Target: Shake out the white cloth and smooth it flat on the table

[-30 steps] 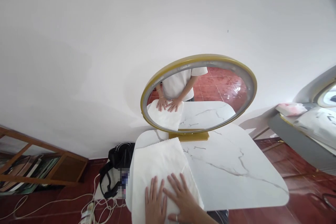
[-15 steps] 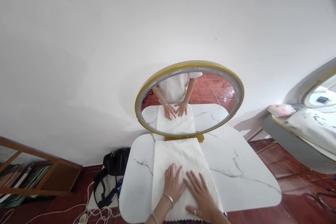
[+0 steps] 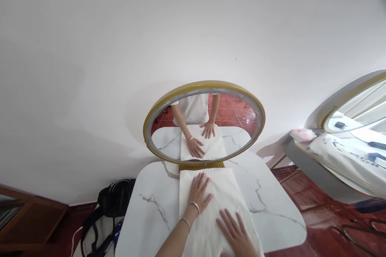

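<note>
A white cloth (image 3: pixel 220 184) with a scalloped edge lies spread on a white marble-patterned table (image 3: pixel 280 229). My left hand (image 3: pixel 199 192) rests flat on the cloth's far left part, fingers apart; two bracelets circle that wrist. Nearer to me on the right, my right hand (image 3: pixel 235 231) also presses flat on the fabric with spread fingers. Just beyond the cloth stands an oval gold-rimmed mirror (image 3: pixel 205 84), which reflects both hands, the cloth and a white shirt.
On the right, a second table (image 3: pixel 316 174) with another mirror (image 3: pixel 356 104) holds a pink-and-white packet (image 3: pixel 303 135) and white printed fabric (image 3: pixel 346 156). A black bag (image 3: pixel 116 196) sits at the left. Behind is a white wall (image 3: pixel 193 28).
My left hand has slid forward over the cloth toward the mirror, away from my right hand. My right hand is now nearer to me. The view has shifted a little right.
</note>
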Motion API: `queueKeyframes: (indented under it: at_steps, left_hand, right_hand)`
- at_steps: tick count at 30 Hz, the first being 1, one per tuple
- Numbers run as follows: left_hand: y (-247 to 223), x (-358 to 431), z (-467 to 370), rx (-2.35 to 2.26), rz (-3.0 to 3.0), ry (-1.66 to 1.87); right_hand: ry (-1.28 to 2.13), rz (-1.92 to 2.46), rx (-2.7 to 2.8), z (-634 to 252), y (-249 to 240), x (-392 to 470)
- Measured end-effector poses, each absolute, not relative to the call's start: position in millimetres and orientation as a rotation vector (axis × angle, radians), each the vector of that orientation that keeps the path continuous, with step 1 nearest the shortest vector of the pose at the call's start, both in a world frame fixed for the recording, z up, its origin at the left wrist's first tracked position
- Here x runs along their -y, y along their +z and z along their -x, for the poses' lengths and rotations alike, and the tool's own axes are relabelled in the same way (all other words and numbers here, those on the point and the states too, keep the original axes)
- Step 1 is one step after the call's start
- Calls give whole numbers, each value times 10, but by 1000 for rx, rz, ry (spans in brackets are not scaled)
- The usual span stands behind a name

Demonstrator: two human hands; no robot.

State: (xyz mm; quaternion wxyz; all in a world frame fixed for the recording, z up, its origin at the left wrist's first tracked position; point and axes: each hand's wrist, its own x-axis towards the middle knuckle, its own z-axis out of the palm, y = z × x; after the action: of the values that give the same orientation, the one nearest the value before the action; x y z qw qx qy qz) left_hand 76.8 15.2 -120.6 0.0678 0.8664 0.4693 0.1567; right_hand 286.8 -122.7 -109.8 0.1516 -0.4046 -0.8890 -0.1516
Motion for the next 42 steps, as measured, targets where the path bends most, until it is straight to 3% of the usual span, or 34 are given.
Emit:
queueKeyframes:
  at_steps: [13,21,33,42]
  left_hand:
    - [-1302,149,82,-1811,-2538,472]
    - [-1470,1054,45,-2001,-2431,612]
    - [-1377,1165,73,-1955,-2425,633]
    - [-1234,1078,-191,-1517,-2650,493]
  right_hand:
    - [-575,1042,2451,-2199,-1289,1087]
    - [24,1003,2579,-2289,-1318,1047]
    - [375,1192,2585,-2251,-1134,1110]
    - [100,1231,2477,-2399,-1705,1278]
